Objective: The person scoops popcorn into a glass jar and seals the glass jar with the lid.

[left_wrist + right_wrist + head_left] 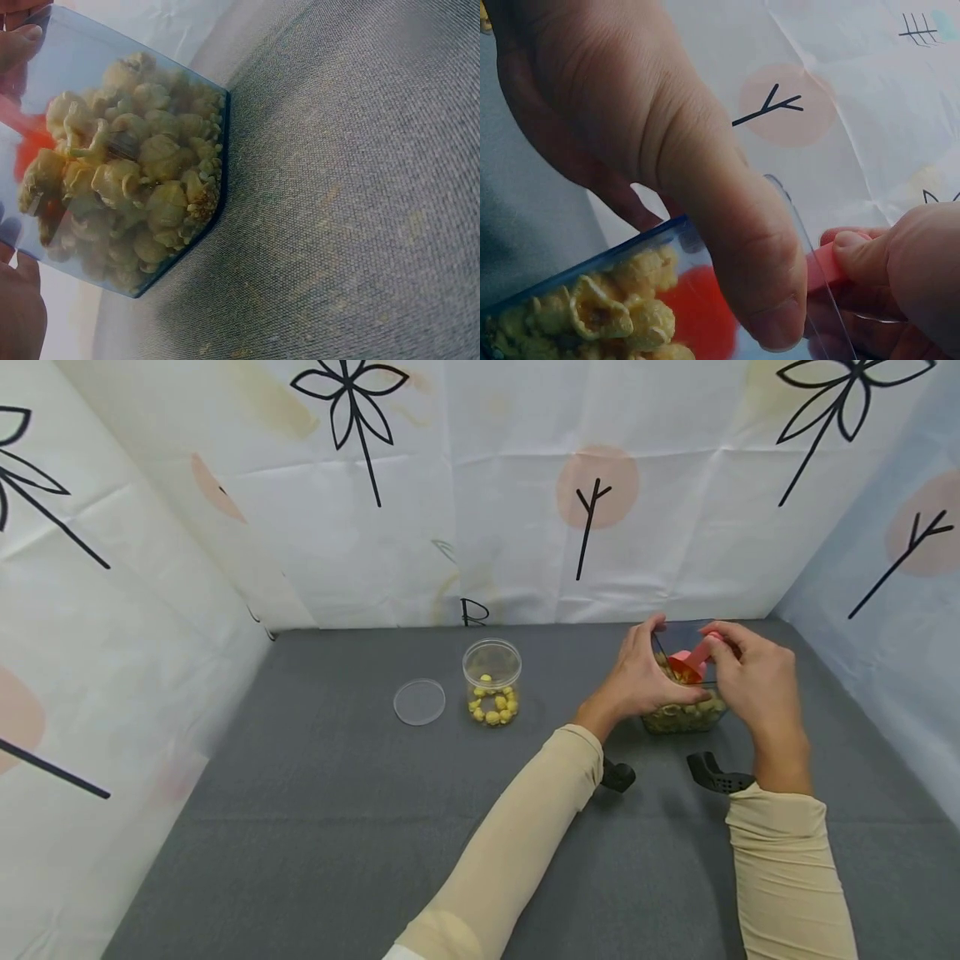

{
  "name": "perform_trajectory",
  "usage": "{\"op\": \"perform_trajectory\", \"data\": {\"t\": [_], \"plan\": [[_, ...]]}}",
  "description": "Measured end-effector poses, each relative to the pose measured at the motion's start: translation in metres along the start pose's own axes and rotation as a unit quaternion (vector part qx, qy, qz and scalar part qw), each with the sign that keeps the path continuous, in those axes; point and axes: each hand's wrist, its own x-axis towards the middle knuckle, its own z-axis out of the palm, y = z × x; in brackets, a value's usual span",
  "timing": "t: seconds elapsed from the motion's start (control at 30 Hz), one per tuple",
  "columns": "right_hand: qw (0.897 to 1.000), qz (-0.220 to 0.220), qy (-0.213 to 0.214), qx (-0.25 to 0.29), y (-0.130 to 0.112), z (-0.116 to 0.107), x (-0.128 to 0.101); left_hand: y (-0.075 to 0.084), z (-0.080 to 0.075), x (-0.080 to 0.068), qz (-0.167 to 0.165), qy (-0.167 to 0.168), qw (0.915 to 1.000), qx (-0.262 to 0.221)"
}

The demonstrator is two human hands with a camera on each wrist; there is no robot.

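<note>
At the right of the table stands a clear square container partly filled with popcorn. My left hand grips its sides, the thumb across the near wall and the fingers behind. My right hand pinches the pink handle of a scoop over the container's mouth. The scoop's red bowl is down inside, against the popcorn. In the left wrist view the scoop shows blurred through the clear wall.
Left of the container is a round clear jar with several yellow popcorn pieces at its bottom. A clear disc-shaped lid lies beside it on the grey cloth. Patterned white sheets stand as walls at the back and sides.
</note>
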Motion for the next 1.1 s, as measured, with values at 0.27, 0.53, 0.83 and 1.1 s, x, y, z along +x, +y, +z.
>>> {"op": "perform_trajectory", "data": {"t": [0.27,0.53,0.83,1.1], "plan": [[1.000,0.020,-0.006,0.004,-0.001,-0.004,-0.001,0.002,0.000,0.001,0.000,-0.003,1.0000,-0.008],[0.999,0.043,0.012,0.011,-0.002,-0.005,0.000,0.003,0.000,0.000,-0.004,-0.002,0.9999,-0.013],[0.997,0.063,0.032,0.012,-0.003,-0.010,0.000,0.002,0.000,-0.001,-0.004,0.000,0.9997,-0.024],[0.992,0.121,0.034,0.033,0.006,-0.012,0.002,0.000,0.001,-0.001,-0.002,0.002,0.9996,-0.029]]}}
